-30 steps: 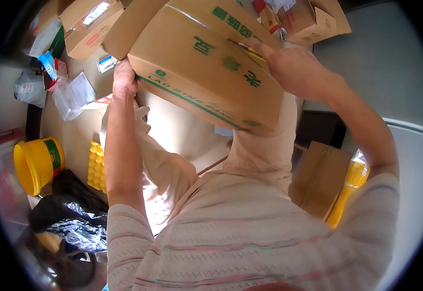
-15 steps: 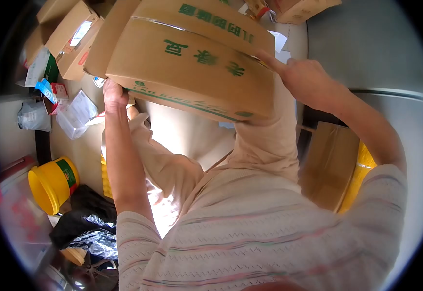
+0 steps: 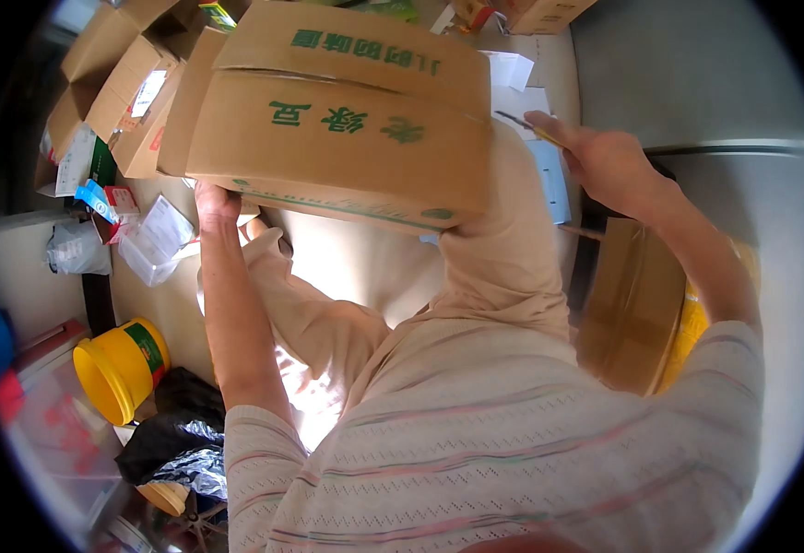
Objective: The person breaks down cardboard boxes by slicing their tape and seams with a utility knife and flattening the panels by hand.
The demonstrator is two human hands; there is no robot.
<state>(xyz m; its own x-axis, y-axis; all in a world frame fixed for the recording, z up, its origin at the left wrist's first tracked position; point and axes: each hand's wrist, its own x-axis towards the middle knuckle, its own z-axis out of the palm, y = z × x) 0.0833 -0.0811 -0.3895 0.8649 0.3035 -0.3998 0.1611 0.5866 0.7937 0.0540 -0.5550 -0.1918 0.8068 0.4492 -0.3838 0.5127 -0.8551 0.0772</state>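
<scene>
A large brown cardboard box [image 3: 328, 152] with green printed characters rests tilted against my knees. My left hand [image 3: 216, 205] grips its lower left corner, with the fingers partly hidden under the box. A line runs across the printed face where two flaps meet. Off the box's right side, my right hand [image 3: 609, 166] is closed around a utility knife [image 3: 549, 134]. The knife has a slim dark blade and a yellowish body, and its tip points left toward the box without touching it.
Opened cardboard boxes [image 3: 130, 101] are piled at the upper left. Below them are a clear plastic container [image 3: 148, 253] and a yellow bucket [image 3: 116, 373]. A black plastic bag [image 3: 181, 405] lies near my left elbow. Another carton [image 3: 628, 304] stands at right, beside a grey appliance-like surface [image 3: 697, 74].
My right hand has drawn the knife away from the box's seam, to the right and slightly down. The box has shifted a little left in view, still held by my left hand.
</scene>
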